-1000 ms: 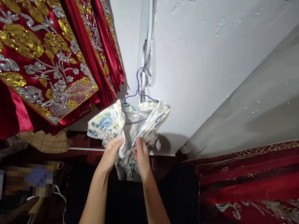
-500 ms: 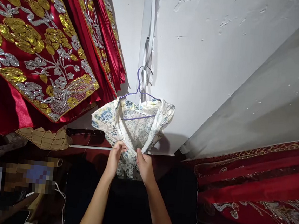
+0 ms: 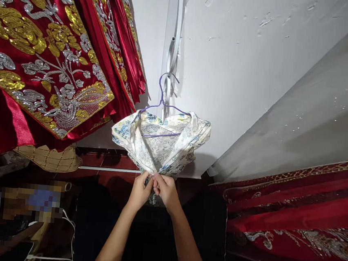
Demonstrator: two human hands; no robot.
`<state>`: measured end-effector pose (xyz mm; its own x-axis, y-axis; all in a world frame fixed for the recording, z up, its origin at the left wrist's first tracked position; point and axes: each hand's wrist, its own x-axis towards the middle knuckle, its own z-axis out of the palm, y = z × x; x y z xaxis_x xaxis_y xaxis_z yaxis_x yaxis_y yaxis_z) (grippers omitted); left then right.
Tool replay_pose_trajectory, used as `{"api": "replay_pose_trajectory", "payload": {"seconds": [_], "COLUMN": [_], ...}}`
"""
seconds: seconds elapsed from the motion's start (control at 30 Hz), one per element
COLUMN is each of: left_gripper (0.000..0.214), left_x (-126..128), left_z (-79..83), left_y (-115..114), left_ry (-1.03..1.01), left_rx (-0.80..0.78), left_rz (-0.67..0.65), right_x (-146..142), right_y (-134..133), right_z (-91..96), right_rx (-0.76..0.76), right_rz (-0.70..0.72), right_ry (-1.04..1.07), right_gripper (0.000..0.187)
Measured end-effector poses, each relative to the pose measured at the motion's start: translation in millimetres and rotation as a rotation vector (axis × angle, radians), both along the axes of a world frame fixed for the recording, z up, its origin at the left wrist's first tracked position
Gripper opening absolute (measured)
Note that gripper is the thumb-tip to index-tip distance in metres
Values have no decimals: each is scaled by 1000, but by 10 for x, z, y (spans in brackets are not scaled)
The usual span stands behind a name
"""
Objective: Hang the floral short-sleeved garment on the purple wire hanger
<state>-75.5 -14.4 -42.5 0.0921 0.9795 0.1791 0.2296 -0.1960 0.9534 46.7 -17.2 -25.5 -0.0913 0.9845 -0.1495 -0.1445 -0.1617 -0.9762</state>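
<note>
A white garment with a blue and yellow flower print (image 3: pixel 161 139) hangs on a thin purple wire hanger (image 3: pixel 163 98) hooked to a white bracket on the wall. My left hand (image 3: pixel 141 191) and my right hand (image 3: pixel 165 190) meet just below the open front of the garment. Both are closed, pinching the two front edges of the cloth together at one spot. The lower part of the garment is hidden behind my hands.
Red satin garments with gold and silver embroidery (image 3: pixel 46 52) hang close on the left. More red embroidered cloth (image 3: pixel 291 215) lies at the lower right. A grey panel (image 3: pixel 310 119) slants along the right. A white cable (image 3: pixel 70 227) trails at the lower left.
My hands have moved down and together along the garment's front edges, from apart to touching. The garment's front has been drawn closed toward one point and the cloth has spread wider on the hanger.
</note>
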Motion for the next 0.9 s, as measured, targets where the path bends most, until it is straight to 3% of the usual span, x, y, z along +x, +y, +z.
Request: {"api": "replay_pose_trajectory", "payload": {"seconds": [0.13,0.27,0.37,0.43,0.5,0.6,0.67,0.77,0.9], "left_gripper": [23,23,23,20,16,15,15,9,34], "left_x": [35,79,123,146,148,91,31,-30,11], "left_z": [6,-6,-55,-94,-118,-46,138,642,1439], "left_y": [-16,25,63,86,119,219,313,427,465], "left_ry": [22,36,40,54,80,124,149,129,-91], "left_rx": [38,80,95,107,121,132,132,190,404], "left_rz": [18,45,62,45,6,-79,-159,-212,-10], "right_x": [99,120,1,-97,-147,-96,-22,48,24], "right_y": [126,352,548,645,688,651,594,506,413], "right_z": [327,1069,1666,1945,2086,2070,1987,1898,1935], "right_rx": [-59,67,98,136,208,298,319,319,356], "right_rz": [16,16,-86,-130,-170,-236,-254,-235,-150], "right_ry": [-18,-34,59,132,201,257,258,222,106], "right_gripper": [48,40,34,33,34,33,33,33,33]}}
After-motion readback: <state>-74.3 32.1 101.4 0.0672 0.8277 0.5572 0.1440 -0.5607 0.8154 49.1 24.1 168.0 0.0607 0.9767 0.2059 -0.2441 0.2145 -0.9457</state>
